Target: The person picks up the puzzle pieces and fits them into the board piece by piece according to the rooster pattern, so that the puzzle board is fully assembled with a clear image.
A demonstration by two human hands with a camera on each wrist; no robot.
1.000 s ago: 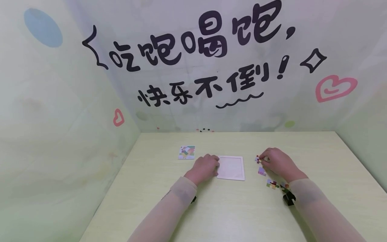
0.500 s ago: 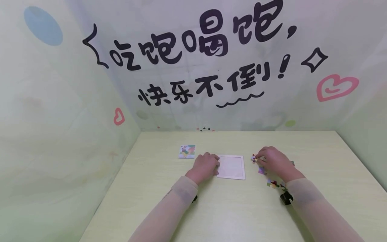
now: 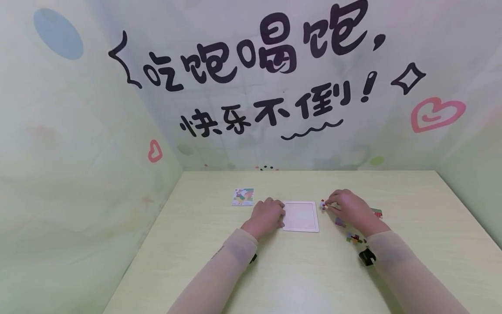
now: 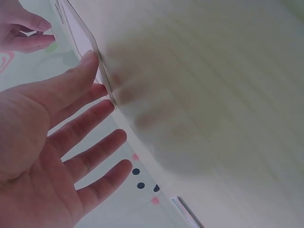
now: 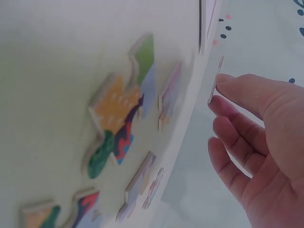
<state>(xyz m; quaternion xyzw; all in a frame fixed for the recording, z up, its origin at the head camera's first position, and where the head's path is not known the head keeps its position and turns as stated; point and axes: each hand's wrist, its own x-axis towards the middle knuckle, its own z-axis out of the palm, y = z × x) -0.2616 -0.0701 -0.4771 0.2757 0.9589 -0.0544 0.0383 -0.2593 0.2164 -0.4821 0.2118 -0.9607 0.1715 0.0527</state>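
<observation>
In the head view, my left hand rests at the left edge of a shallow white square puzzle tray. The left wrist view shows its thumb and first fingers touching the tray's edge, the other fingers loosely extended. My right hand pinches a small jigsaw piece between thumb and index finger, close to the tray's right side. Seen edge-on in the right wrist view, the held piece is thin, and its picture is hidden there.
Several loose puzzle pieces lie below and around the right hand; a purple piece and a green-and-red one are partly covered by it. A square picture card lies beyond the left hand. A printed backdrop closes the table's far edge.
My right hand has carried the pinched piece leftward toward the tray, uncovering the green-and-red piece on the right. The left hand has stayed at the tray's edge.
</observation>
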